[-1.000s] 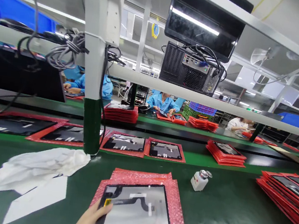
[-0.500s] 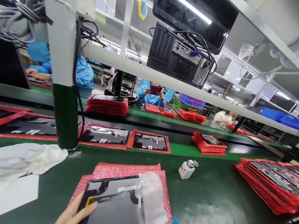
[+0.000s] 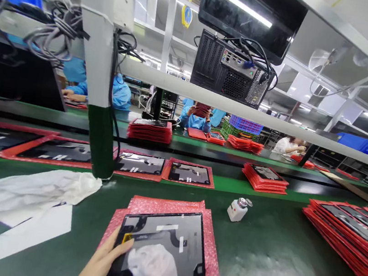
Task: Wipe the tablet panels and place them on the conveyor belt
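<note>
L hand clamped on panel at its L edge; panel extends R of grip, long axis approx L-R. R hand over panel's near part, fingers unclear, can't tell grip.

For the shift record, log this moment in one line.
left hand: holds display panel by left side | right hand: white-covered, over panel | beneath: red bubble-wrap sleeves | nearby: white bottle

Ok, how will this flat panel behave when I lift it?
The panel is probably stiff, since its edges look straight. Being so thin, it may be fragile. Its smooth-looking face suggests it could slip from the left hand, which grips one edge.
</note>
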Action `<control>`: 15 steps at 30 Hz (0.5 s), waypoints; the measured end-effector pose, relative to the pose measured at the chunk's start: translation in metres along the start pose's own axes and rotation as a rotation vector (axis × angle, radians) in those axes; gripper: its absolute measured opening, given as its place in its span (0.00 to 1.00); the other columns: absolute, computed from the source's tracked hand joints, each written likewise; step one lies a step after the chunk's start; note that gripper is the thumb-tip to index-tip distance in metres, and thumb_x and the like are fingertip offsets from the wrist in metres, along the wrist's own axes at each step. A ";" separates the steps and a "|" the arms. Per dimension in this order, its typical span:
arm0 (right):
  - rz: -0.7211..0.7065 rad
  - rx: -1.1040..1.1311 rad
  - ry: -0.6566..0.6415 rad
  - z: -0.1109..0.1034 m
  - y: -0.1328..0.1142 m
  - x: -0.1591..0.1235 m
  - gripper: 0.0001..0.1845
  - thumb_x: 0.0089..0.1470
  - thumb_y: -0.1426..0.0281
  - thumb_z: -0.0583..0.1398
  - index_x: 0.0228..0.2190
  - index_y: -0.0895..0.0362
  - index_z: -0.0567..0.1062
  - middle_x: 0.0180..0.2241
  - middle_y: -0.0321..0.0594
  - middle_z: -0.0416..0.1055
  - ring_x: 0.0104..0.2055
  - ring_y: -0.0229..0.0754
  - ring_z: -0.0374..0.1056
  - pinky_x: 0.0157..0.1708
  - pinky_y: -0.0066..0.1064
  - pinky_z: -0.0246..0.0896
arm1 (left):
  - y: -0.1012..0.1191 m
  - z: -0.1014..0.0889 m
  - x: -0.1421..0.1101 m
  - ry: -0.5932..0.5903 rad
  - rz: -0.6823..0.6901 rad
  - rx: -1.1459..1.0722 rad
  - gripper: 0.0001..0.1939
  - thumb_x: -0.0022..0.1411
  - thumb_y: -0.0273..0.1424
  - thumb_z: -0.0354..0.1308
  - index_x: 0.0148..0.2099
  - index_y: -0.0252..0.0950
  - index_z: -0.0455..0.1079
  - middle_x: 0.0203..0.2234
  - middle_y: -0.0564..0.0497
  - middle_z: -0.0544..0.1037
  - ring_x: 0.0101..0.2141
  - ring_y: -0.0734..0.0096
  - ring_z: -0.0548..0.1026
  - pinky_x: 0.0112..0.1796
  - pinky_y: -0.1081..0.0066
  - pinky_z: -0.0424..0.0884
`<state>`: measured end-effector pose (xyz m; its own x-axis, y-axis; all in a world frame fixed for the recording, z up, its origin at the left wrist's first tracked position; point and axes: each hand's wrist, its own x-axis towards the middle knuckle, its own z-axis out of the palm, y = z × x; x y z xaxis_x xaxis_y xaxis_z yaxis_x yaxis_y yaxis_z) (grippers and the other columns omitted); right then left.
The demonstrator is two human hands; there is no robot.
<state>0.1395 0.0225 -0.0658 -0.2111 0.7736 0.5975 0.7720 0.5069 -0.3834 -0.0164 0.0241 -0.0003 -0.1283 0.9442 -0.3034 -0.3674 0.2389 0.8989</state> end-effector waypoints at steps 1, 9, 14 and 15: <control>-0.006 0.006 -0.007 -0.006 0.003 0.002 0.10 0.61 0.72 0.56 0.38 0.52 0.78 0.32 0.37 0.77 0.32 0.38 0.73 0.34 0.29 0.72 | -0.001 -0.001 0.000 0.025 -0.012 -0.010 0.29 0.48 0.38 0.68 0.54 0.43 0.73 0.53 0.51 0.78 0.59 0.56 0.69 0.60 0.63 0.59; -0.022 0.097 0.126 -0.047 0.018 0.001 0.12 0.58 0.73 0.57 0.39 0.48 0.79 0.31 0.37 0.77 0.31 0.42 0.72 0.30 0.32 0.71 | -0.002 0.007 0.033 -0.019 0.151 0.210 0.36 0.47 0.48 0.66 0.59 0.44 0.69 0.61 0.51 0.70 0.64 0.53 0.59 0.62 0.61 0.55; 0.012 0.141 0.281 -0.060 0.037 0.025 0.14 0.58 0.77 0.54 0.32 0.52 0.79 0.33 0.39 0.76 0.34 0.40 0.73 0.34 0.31 0.73 | 0.066 0.082 0.070 -0.343 0.279 0.258 0.35 0.42 0.42 0.70 0.55 0.43 0.71 0.63 0.48 0.68 0.65 0.54 0.58 0.62 0.60 0.55; 0.038 0.158 0.335 -0.067 0.043 0.026 0.15 0.58 0.78 0.54 0.29 0.53 0.78 0.32 0.39 0.75 0.33 0.39 0.73 0.33 0.29 0.72 | 0.084 0.102 0.081 -0.421 0.315 0.242 0.34 0.42 0.40 0.71 0.54 0.42 0.71 0.60 0.48 0.71 0.64 0.54 0.61 0.61 0.61 0.58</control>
<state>0.2077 0.0387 -0.0198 0.0441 0.6386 0.7683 0.6683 0.5528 -0.4978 0.0362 0.1437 0.0825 0.1987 0.9752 0.0976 -0.1437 -0.0695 0.9872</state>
